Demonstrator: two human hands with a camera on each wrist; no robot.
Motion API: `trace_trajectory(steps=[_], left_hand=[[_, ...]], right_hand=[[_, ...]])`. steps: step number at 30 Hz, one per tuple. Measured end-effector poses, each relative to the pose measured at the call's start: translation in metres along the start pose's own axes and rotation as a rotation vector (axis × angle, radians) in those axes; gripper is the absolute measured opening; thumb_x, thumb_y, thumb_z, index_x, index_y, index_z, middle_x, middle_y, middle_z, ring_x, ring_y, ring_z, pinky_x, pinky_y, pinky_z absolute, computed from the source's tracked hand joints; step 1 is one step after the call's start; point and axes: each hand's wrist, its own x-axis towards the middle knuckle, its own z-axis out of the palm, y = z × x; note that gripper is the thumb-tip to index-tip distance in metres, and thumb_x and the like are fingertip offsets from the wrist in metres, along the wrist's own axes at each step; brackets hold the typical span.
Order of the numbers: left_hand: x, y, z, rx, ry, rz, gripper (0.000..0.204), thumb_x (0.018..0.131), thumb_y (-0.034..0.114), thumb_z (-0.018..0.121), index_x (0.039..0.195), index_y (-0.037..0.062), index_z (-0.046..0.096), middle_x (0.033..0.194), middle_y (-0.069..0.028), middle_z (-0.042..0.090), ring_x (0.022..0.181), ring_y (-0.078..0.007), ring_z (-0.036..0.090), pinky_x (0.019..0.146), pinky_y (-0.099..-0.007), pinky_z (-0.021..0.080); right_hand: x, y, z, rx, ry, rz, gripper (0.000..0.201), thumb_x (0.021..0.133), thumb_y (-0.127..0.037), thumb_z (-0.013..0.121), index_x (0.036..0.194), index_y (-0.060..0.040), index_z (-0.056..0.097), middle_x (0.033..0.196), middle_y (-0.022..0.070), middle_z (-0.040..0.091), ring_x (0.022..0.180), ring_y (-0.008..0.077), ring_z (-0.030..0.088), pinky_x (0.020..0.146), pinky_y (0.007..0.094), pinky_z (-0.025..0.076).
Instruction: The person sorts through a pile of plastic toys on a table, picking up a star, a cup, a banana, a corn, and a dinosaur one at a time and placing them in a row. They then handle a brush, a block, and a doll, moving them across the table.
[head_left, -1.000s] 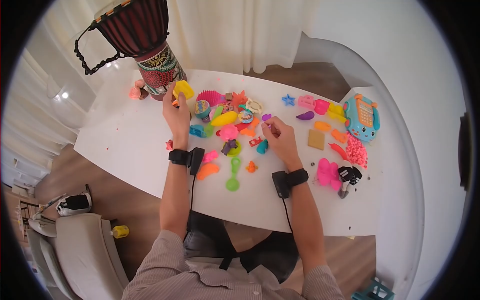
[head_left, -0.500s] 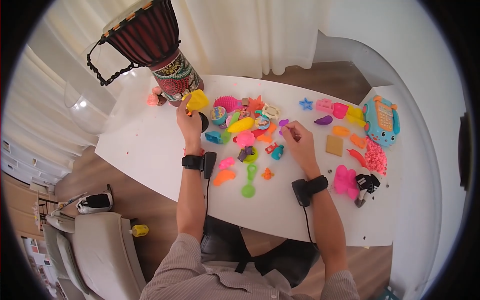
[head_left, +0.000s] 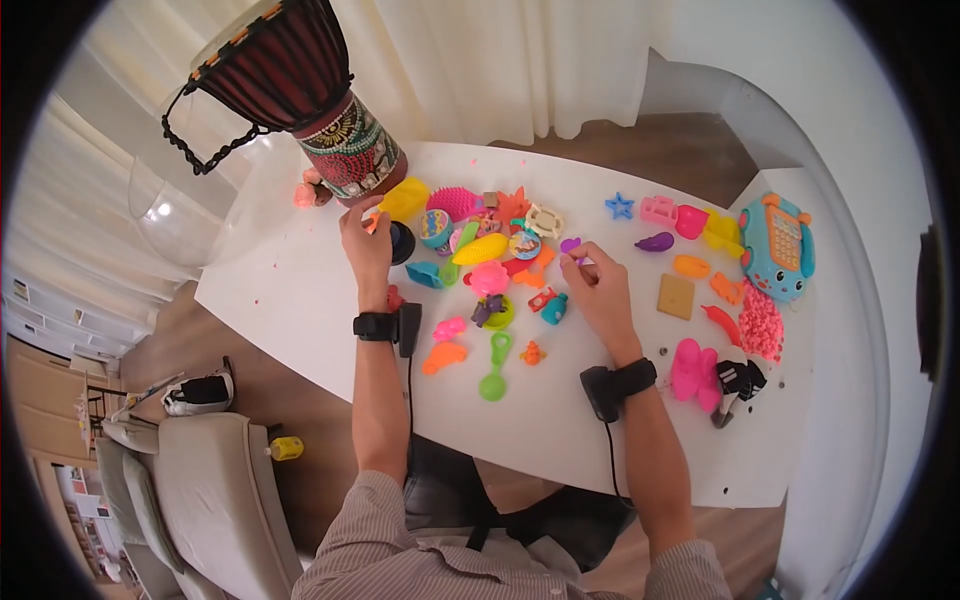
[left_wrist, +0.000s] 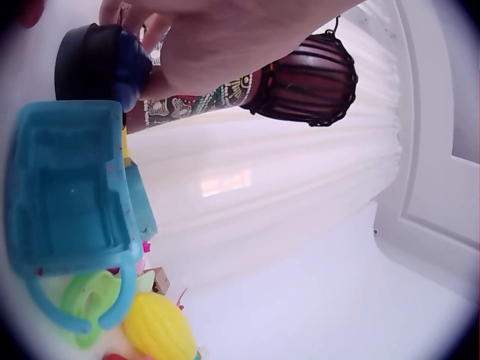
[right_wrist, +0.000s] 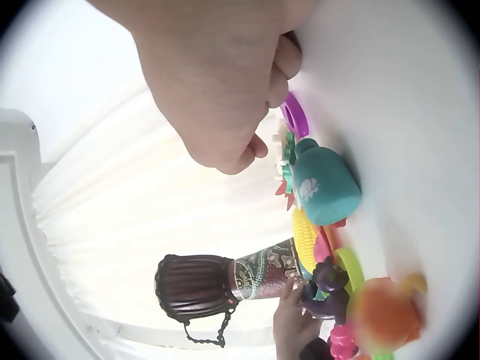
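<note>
My left hand (head_left: 367, 245) is beside the drum's foot. An orange piece (head_left: 372, 221) shows between its curled finger and thumb; its kind is mostly hidden. A yellow plastic piece (head_left: 405, 200) lies just beyond the fingers. In the left wrist view, a dark round object (left_wrist: 90, 64) stands close against the hand, above a blue toy basket (left_wrist: 71, 199). My right hand (head_left: 600, 292) hovers low over the table, fingers loosely curled, holding nothing visible. A purple ring-like toy (right_wrist: 295, 116) is right by its fingertips, with a teal bottle-shaped toy (right_wrist: 324, 184) close by.
A djembe drum (head_left: 345, 145) stands at the back left. Toys crowd the middle, including a yellow corn cob (head_left: 480, 249) and a green spoon (head_left: 492, 385). A toy telephone (head_left: 777, 250), pink beads (head_left: 760, 325) and more toys lie along the right of the white table (head_left: 290, 300).
The yellow piece, earlier at my left fingertips, now lies apart from them, further right. My left hand has shifted slightly left. The right hand stays by the purple toy. The head view has swung.
</note>
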Motion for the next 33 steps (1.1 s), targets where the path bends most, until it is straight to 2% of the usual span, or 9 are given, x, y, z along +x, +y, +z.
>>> trace_trajectory(steps=[6, 8, 11, 15, 17, 24, 28, 30, 33], left_hand=[[-0.003, 0.065, -0.018, -0.114, -0.146, 0.084, 0.016, 0.093, 0.005, 0.073, 0.109, 0.0035, 0.074, 0.098, -0.0072, 0.076, 0.08, -0.0206, 0.069, 0.077, -0.0304, 0.053], [-0.011, 0.085, -0.026, -0.071, -0.427, 0.057, 0.018, 0.094, 0.009, 0.075, 0.111, 0.0057, 0.074, 0.091, -0.0017, 0.073, 0.074, -0.0118, 0.06, 0.067, -0.0267, 0.047], [-0.02, 0.111, -0.028, -0.058, -0.599, 0.044, 0.018, 0.092, 0.008, 0.076, 0.11, 0.0047, 0.073, 0.093, -0.0005, 0.071, 0.067, -0.0107, 0.053, 0.064, -0.0266, 0.047], [-0.028, 0.096, -0.023, -0.086, -0.706, 0.152, 0.023, 0.09, 0.008, 0.078, 0.112, 0.0057, 0.072, 0.096, 0.0002, 0.071, 0.064, -0.0116, 0.052, 0.063, -0.0283, 0.048], [-0.029, 0.1, -0.029, 0.029, -0.798, 0.04, 0.03, 0.086, 0.008, 0.08, 0.116, 0.0075, 0.071, 0.1, 0.0, 0.07, 0.065, -0.0121, 0.052, 0.064, -0.0293, 0.049], [-0.033, 0.105, -0.026, 0.126, -0.786, 0.065, 0.04, 0.083, 0.01, 0.083, 0.121, 0.0093, 0.07, 0.098, -0.0012, 0.07, 0.067, -0.0139, 0.056, 0.064, -0.0304, 0.049], [-0.038, 0.104, -0.018, 0.14, -0.749, 0.189, 0.04, 0.083, 0.013, 0.084, 0.121, 0.0086, 0.072, 0.091, -0.0028, 0.07, 0.068, -0.0172, 0.06, 0.064, -0.0319, 0.05], [-0.038, 0.104, -0.016, 0.163, -0.744, 0.184, 0.039, 0.083, 0.014, 0.085, 0.12, 0.0082, 0.072, 0.089, -0.0038, 0.071, 0.069, -0.0184, 0.062, 0.065, -0.0325, 0.051], [-0.039, 0.1, -0.016, 0.156, -0.705, 0.149, 0.033, 0.084, 0.015, 0.083, 0.116, 0.0123, 0.074, 0.083, -0.005, 0.07, 0.072, -0.0261, 0.068, 0.065, -0.0387, 0.053]], right_hand=[[0.001, -0.005, 0.0, 0.02, -0.004, 0.041, 0.018, 0.099, -0.017, 0.07, 0.096, -0.0006, 0.065, 0.053, -0.0005, 0.046, 0.052, 0.0054, 0.034, 0.05, 0.0304, 0.028], [0.001, -0.003, -0.001, 0.013, -0.008, 0.043, 0.018, 0.1, -0.017, 0.07, 0.096, -0.0006, 0.065, 0.052, -0.0002, 0.046, 0.052, 0.0055, 0.034, 0.05, 0.0304, 0.028], [0.002, -0.003, 0.0, 0.007, -0.017, 0.036, 0.018, 0.1, -0.017, 0.07, 0.096, -0.0004, 0.065, 0.052, 0.0003, 0.045, 0.051, 0.0056, 0.034, 0.05, 0.0304, 0.028], [0.002, -0.003, 0.0, -0.014, -0.017, 0.03, 0.017, 0.1, -0.016, 0.07, 0.096, -0.0005, 0.065, 0.052, 0.0001, 0.045, 0.051, 0.0053, 0.033, 0.05, 0.0299, 0.027], [0.002, -0.004, 0.001, 0.004, -0.016, 0.032, 0.016, 0.1, -0.015, 0.069, 0.096, -0.0007, 0.064, 0.052, -0.0002, 0.045, 0.05, 0.0052, 0.032, 0.05, 0.0298, 0.027], [0.003, -0.003, 0.001, 0.036, -0.011, 0.031, 0.014, 0.1, -0.014, 0.069, 0.096, -0.0014, 0.064, 0.051, -0.0004, 0.042, 0.049, 0.0054, 0.031, 0.05, 0.0295, 0.026], [0.006, 0.003, 0.005, -0.027, 0.075, 0.046, 0.012, 0.098, -0.013, 0.071, 0.097, -0.0022, 0.065, 0.052, 0.001, 0.04, 0.05, 0.0068, 0.031, 0.05, 0.0298, 0.026], [0.006, 0.006, 0.008, -0.106, 0.171, -0.019, 0.011, 0.097, -0.014, 0.071, 0.101, -0.0043, 0.069, 0.054, 0.003, 0.042, 0.049, 0.01, 0.035, 0.049, 0.0313, 0.03], [0.004, 0.0, 0.008, -0.195, 0.101, -0.03, 0.014, 0.095, -0.018, 0.072, 0.105, -0.0078, 0.075, 0.057, 0.005, 0.05, 0.049, 0.0143, 0.043, 0.05, 0.0326, 0.036]])
